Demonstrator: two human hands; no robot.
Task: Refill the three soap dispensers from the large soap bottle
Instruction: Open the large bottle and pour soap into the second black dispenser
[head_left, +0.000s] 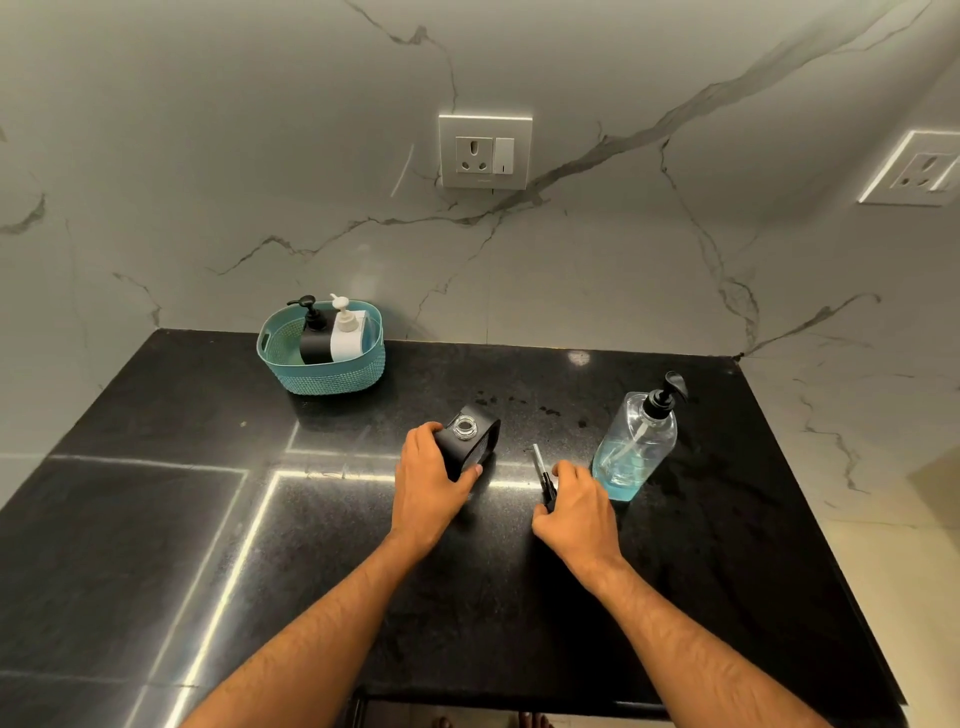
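My left hand (431, 475) grips a black soap dispenser (475, 436) that stands on the dark counter with its pump removed and its clear neck open. Just to its right, my right hand (574, 501) holds the removed black pump (543, 475) low over the counter, its tube pointing away from me. The large clear soap bottle (636, 447), with blue liquid in its lower part and a black pump on top, stands upright right of my right hand. A black dispenser (314, 332) and a white dispenser (347, 332) stand in a teal basket (332, 376) at the back left.
The black stone counter (311, 545) ends at a marble wall behind and drops off at its right and near edges. A wall socket (485, 150) sits above the counter, another socket (914, 169) on the right wall. Small wet spots (550, 410) lie behind the open dispenser.
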